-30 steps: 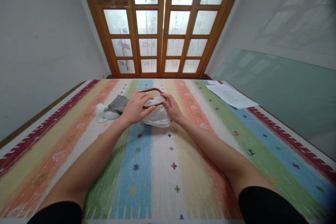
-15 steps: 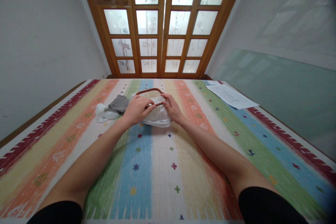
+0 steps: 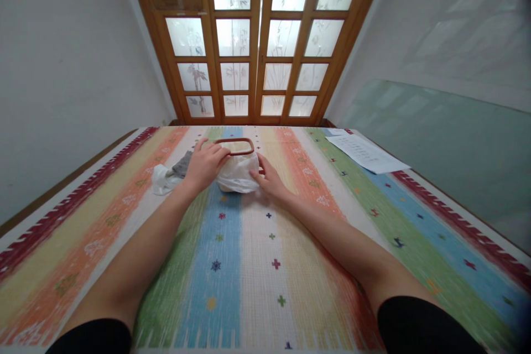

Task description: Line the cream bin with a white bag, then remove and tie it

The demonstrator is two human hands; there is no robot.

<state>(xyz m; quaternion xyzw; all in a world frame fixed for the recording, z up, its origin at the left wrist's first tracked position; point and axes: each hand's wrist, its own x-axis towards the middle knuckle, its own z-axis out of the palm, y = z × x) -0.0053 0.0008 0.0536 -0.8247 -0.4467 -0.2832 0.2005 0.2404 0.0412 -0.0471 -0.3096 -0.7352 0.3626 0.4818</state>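
A small container with a reddish-brown rectangular rim stands near the middle of the striped cloth, a white plastic bag draped down its front. My left hand grips the rim at its near left corner, thumb and fingers closed on it. At the bag's right side is my right hand, its thumb and fingers pinching the plastic. Left of my left hand lies a grey cloth, partly hidden by that hand, beside a crumpled clear plastic bag.
Printed paper sheets lie at the table's far right. The striped tablecloth covers the table. Behind the far edge stand wooden doors with glass panes; a pale green board leans at the right wall.
My right hand has left the brown rim and moved down to the bag's side. My left hand has shifted left, and the container has turned slightly with the plastic pulled over its front.
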